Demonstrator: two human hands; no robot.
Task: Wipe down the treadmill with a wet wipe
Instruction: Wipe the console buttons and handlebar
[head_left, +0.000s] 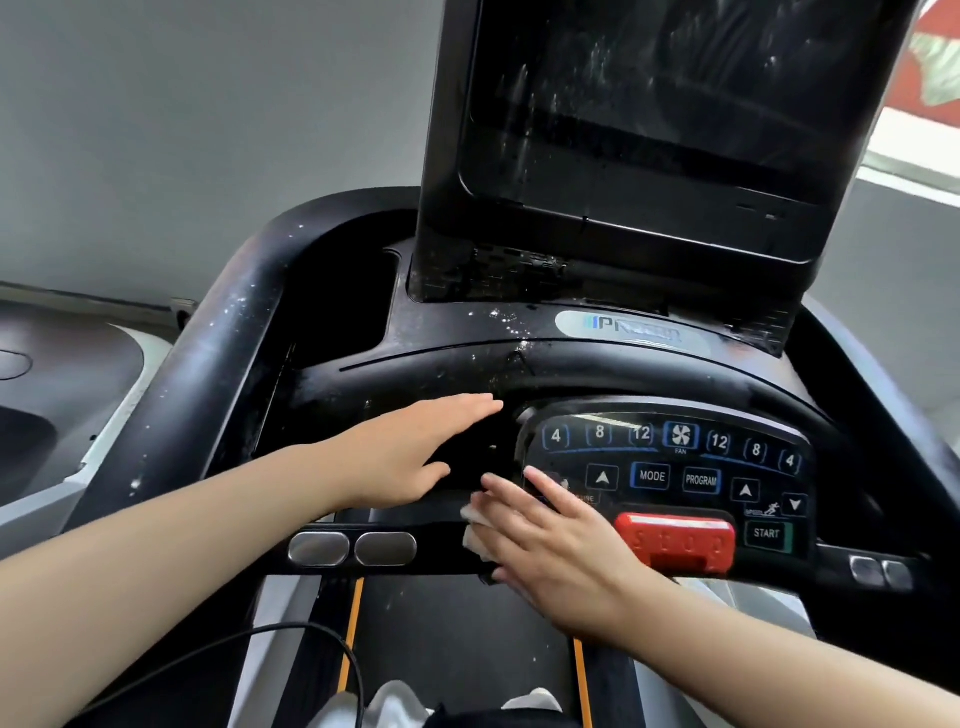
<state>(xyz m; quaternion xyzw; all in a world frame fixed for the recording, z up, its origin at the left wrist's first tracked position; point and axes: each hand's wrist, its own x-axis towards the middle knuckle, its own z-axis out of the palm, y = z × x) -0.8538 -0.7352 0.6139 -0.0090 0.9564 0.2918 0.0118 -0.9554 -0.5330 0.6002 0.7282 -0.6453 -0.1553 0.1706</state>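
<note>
The right hand (545, 540) is pressing the wet wipe (475, 530) flat with straight fingers on the button panel (670, 467). The left hand (410, 457) is lying spread beside it. Gentle, even rubbing is probably best here.

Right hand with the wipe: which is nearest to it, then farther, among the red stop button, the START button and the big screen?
From the right hand, in the head view:
1. Red stop button, just beside it on the right.
2. START button, farther right.
3. Big screen, high above the panel.
</note>
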